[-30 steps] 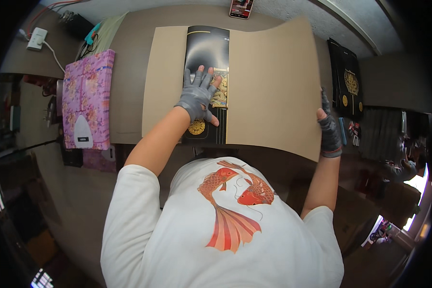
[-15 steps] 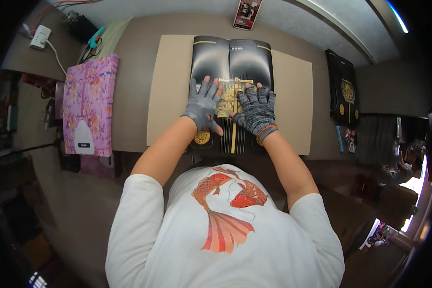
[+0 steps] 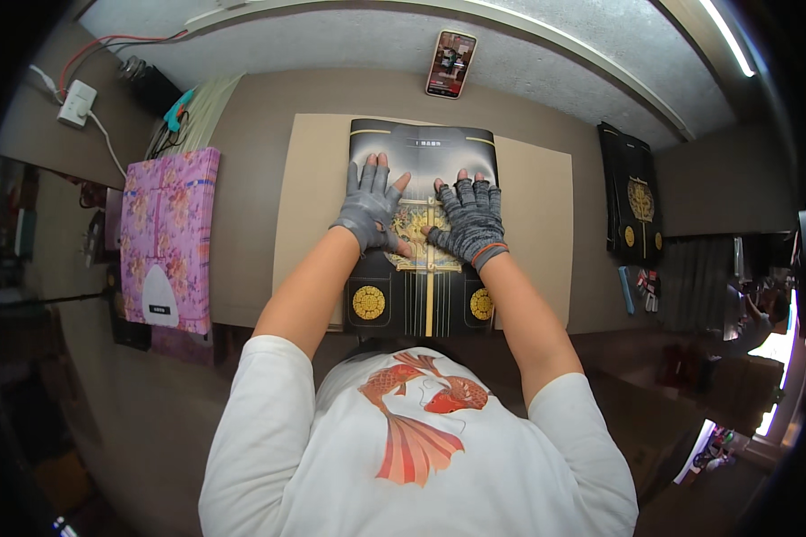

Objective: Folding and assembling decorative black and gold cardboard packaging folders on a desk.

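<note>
A flat black sheet [image 3: 421, 157], shaped and printed like a garment front, lies on the brown cardboard [image 3: 537, 224] before me. A gold pattern fills its middle, with yellow round emblems [image 3: 368, 302] and vertical lines near the front edge. My left hand [image 3: 369, 210], in a plain grey fingerless glove, presses on its left half with fingers spread. On the right half, my right hand [image 3: 471, 213] rests flat and open in a speckled dark-grey fingerless glove. Parts of the gold pattern are hidden beneath both hands.
A pink-purple floral stack [image 3: 170, 233] lies to the left, and more black gold-printed sheets [image 3: 634, 192] to the right. A phone [image 3: 452, 64] leans against the back wall. A white power adapter [image 3: 78, 103] with cables sits at the far left.
Both hands have slid over the sheet toward its far edge. Its two upper panels, split by a centre line before, now look like one flat surface. The view has tilted upward.
</note>
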`<state>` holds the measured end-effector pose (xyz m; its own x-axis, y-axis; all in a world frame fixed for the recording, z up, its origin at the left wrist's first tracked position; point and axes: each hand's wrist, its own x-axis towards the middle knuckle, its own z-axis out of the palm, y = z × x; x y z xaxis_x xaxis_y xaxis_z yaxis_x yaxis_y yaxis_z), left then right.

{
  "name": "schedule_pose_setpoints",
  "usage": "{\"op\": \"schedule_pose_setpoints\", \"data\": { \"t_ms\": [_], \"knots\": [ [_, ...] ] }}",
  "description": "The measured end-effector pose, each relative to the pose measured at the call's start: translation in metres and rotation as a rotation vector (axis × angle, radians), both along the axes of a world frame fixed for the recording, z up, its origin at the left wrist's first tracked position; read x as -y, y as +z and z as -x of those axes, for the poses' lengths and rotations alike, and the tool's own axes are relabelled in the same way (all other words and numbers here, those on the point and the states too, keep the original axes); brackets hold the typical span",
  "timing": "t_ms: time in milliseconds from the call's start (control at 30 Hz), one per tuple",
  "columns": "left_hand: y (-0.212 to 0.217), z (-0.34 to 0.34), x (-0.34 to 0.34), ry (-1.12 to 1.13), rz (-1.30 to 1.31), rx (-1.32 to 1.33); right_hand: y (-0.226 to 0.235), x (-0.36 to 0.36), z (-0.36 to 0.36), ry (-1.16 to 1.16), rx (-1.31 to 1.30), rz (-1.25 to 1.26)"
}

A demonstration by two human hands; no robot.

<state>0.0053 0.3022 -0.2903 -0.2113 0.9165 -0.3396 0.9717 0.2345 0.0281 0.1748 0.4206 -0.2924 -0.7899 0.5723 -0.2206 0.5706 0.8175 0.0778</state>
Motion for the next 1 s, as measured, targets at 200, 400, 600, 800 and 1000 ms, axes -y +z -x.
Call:
{"op": "schedule_pose_setpoints", "data": {
  "t_ms": [200,400,600,800,1000],
  "knots": [
    [-0.008,0.001,-0.004,0.019,0.003,0.010,0.000,-0.001,0.001,-0.001,0.041,0.057],
    [-0.008,-0.008,-0.010,0.094,-0.007,0.030,-0.006,-0.004,0.000,0.016,0.001,0.035],
    [-0.019,-0.005,-0.006,0.083,-0.092,0.031,-0.007,-0.003,0.001,-0.002,-0.030,0.046],
    [-0.006,-0.009,-0.008,0.072,-0.125,0.056,-0.002,-0.003,0.001,0.005,-0.052,0.033],
    [-0.001,-0.012,-0.016,0.144,-0.010,0.135,0.007,-0.039,0.014,-0.004,-0.043,0.108]
  ]
}}
